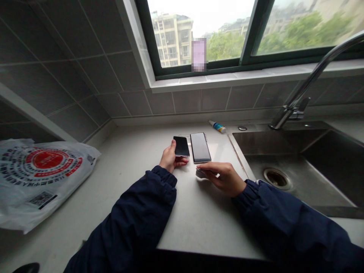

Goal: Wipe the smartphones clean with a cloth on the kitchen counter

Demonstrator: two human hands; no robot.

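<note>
My left hand [170,157] is closed around a smartphone [181,146] with a black screen, thumb on its left edge and fingers beneath. Between the fingertips of my right hand [223,177] is a small, thin greyish piece [200,173] that looks like folded cloth, partly hidden by the fingers. A second smartphone [200,148] lies on the counter just beyond that hand, its screen reflecting pale light. Something clear and flat [189,135], perhaps a phone case, shows partly behind the two phones.
The white counter [136,182] runs under both arms. A small white-and-blue tube [217,126] lies near the back. To the right are a steel sink [307,182] and a curved tap [307,81]. A printed plastic bag [45,174] rests at the left, and a window frame [244,34] rises behind.
</note>
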